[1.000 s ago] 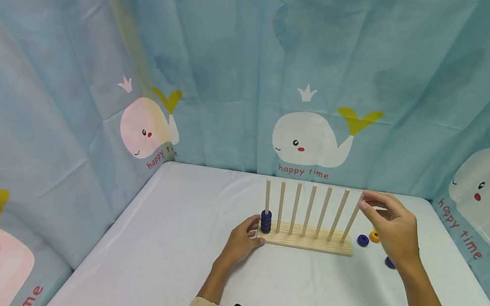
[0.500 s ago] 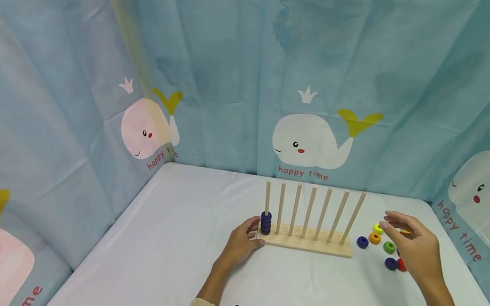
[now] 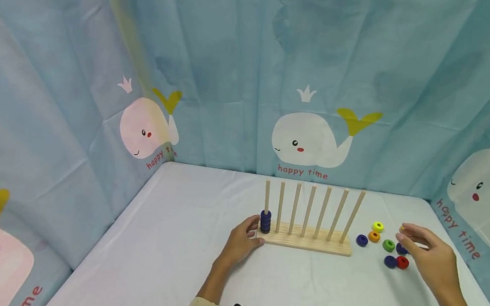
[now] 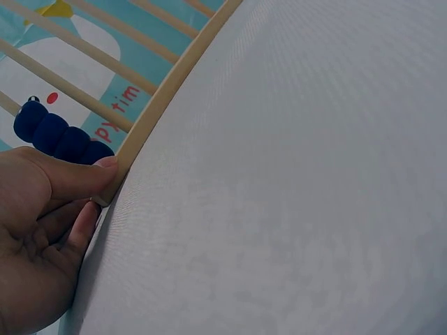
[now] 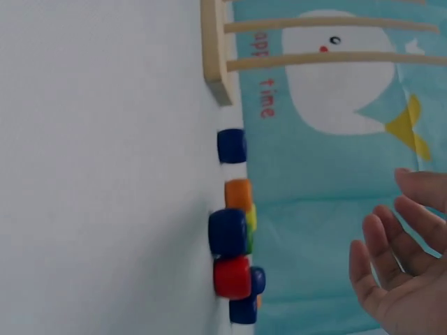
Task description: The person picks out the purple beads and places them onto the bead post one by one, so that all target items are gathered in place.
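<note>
A wooden peg rack (image 3: 307, 243) with several upright rods stands on the white table. Dark blue beads (image 3: 265, 222) are stacked on its leftmost rod. My left hand (image 3: 241, 241) grips the left end of the base; in the left wrist view the thumb (image 4: 84, 176) lies on its front face beside the blue beads. To the right, my right hand (image 3: 433, 257) hovers over loose beads with nothing in it. Its fingers are loosely bent and apart in the right wrist view. Near it lie a red bead (image 3: 402, 262), a blue bead (image 3: 390, 261) and a green bead (image 3: 388, 245).
Between rack and right hand lie another blue bead (image 3: 362, 240), an orange bead (image 3: 374, 236) and a yellow bead (image 3: 378, 227). A blue curtain (image 3: 231, 72) with printed whales hangs behind and beside the table (image 3: 150, 243).
My right hand has moved right and down from the top of the rightmost rod to over the loose beads, uncovering several of them. My left hand stays on the rack.
</note>
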{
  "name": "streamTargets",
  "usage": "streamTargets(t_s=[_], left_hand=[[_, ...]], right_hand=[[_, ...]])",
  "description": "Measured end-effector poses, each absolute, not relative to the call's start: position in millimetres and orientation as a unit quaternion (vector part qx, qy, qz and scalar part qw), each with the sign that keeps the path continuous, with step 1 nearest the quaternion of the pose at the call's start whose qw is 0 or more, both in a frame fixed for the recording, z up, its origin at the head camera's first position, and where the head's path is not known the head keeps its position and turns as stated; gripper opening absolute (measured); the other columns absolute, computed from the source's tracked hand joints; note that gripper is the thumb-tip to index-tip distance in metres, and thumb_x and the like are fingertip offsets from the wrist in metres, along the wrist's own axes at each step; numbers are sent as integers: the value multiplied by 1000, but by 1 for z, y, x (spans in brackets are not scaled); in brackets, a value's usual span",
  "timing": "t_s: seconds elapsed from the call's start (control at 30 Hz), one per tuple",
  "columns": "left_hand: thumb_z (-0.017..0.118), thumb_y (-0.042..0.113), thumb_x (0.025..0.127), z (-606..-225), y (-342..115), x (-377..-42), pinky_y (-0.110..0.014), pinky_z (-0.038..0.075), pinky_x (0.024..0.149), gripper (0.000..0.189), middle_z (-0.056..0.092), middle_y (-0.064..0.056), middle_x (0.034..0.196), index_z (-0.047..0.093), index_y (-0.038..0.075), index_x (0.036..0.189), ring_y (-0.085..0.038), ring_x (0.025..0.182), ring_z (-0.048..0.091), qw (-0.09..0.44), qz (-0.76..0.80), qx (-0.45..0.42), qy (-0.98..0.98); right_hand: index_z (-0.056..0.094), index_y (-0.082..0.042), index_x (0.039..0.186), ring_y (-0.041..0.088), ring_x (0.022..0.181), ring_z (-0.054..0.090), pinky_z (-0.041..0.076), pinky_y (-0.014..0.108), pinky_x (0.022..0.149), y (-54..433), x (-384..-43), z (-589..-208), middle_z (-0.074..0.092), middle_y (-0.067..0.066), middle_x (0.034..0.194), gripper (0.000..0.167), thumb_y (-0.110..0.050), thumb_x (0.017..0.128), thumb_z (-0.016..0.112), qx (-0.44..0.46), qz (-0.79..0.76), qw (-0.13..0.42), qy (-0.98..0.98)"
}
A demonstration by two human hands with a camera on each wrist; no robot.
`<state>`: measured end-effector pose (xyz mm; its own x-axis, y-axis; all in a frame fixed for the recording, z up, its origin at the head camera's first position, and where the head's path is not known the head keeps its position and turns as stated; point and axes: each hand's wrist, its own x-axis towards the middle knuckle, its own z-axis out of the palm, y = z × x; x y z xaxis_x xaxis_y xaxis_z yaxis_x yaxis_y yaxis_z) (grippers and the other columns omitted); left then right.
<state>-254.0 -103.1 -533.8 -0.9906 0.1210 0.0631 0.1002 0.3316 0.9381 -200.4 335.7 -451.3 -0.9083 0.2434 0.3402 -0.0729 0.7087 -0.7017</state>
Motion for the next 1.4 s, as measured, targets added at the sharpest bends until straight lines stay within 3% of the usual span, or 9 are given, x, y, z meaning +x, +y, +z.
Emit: streamTargets(t_s=[0.13,0.27,0.33,0.4,0.5,0.63,0.7,1.2,1.4], left_hand=[[81,3,90,-534,-103,-254,-42,54,115,71,62,-19,146,52,6,155,-35,135,61,7,576,70,815],[82,2,89,-534,-103,-254,-42,55,114,71,62,-19,146,53,5,154,-35,135,61,5,576,74,814],[81,2,90,-533,-103,-253,-41,55,114,71,62,-18,146,52,6,154,-34,136,61,7,575,71,815],[81,3,91,-532,-103,-253,-39,54,115,71,62,-17,146,52,7,155,-33,136,61,10,576,67,815],[81,4,91,-532,-102,-253,-39,54,115,71,62,-18,146,52,7,155,-33,136,61,12,574,65,816],[80,4,92,-533,-102,-254,-40,54,115,70,63,-18,146,52,7,156,-33,136,61,11,573,65,817],[80,4,92,-533,-102,-253,-42,54,115,70,63,-19,145,52,7,155,-34,136,61,10,573,67,817],[80,3,92,-532,-103,-252,-35,54,114,70,62,-16,147,51,6,156,-31,137,60,8,566,69,822],[81,3,91,-533,-102,-253,-39,55,114,69,63,-18,144,53,6,154,-33,135,61,3,569,70,820]], right_hand=[[66,3,137,-19,92,45,43,-6,67,347,-202,-458,71,27,124,47,-32,105,68,-73,371,185,-907],[62,4,142,22,110,64,42,-2,61,358,-204,-463,68,30,133,53,-36,107,64,-104,368,147,-912],[60,4,144,43,122,59,42,0,58,363,-206,-465,66,32,134,55,-36,107,63,-115,368,135,-913],[58,5,145,51,128,55,49,4,59,367,-208,-467,64,33,136,56,-37,108,62,-123,368,125,-913],[55,7,147,54,131,52,67,32,83,372,-211,-470,60,35,141,58,-36,108,61,-130,371,108,-913],[48,8,151,59,136,45,47,79,102,379,-213,-476,52,38,147,61,-35,109,59,-139,386,83,-908],[46,8,153,61,137,42,43,82,105,383,-214,-478,49,39,150,61,-33,109,59,-145,394,75,-905],[43,11,153,62,132,47,51,75,100,404,-230,-487,44,41,152,60,-18,105,62,-133,382,27,-914],[47,12,149,59,126,53,65,32,69,412,-234,-492,48,41,148,58,-16,101,66,-117,367,24,-922]])
